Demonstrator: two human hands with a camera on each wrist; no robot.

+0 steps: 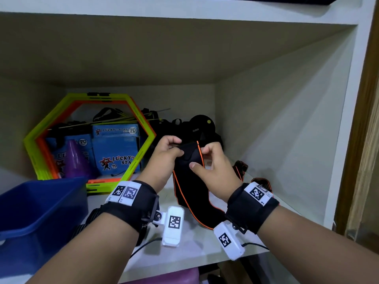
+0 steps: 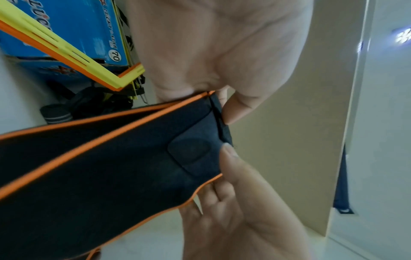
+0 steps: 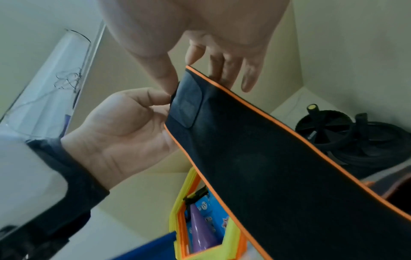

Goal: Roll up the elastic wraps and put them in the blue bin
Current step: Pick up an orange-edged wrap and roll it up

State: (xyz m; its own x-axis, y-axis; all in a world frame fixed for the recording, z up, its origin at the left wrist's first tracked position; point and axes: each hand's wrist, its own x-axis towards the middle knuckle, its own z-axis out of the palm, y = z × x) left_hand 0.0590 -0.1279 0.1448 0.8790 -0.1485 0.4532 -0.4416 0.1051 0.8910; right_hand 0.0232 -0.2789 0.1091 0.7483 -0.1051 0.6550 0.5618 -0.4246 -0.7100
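Observation:
A black elastic wrap (image 1: 185,177) with orange edging hangs from both hands down onto the white shelf (image 1: 194,238). My left hand (image 1: 177,146) pinches its top end with curled fingers. My right hand (image 1: 200,157) pinches the same end, thumb in front and fingers behind. In the left wrist view the wrap (image 2: 111,167) has a stitched patch near the held end. The right wrist view shows the wrap (image 3: 266,167) running down to the lower right. More black-and-orange fabric (image 1: 241,169) lies on the shelf behind my right wrist. The blue bin (image 1: 41,212) stands at the lower left, open on top.
Yellow and orange hexagonal rings (image 1: 135,160) lean at the back left, around blue boxes (image 1: 117,152) and a purple cone (image 1: 75,160). A black wheel roller (image 1: 203,124) and straps sit at the back. The cabinet's right wall (image 1: 287,140) closes in the shelf.

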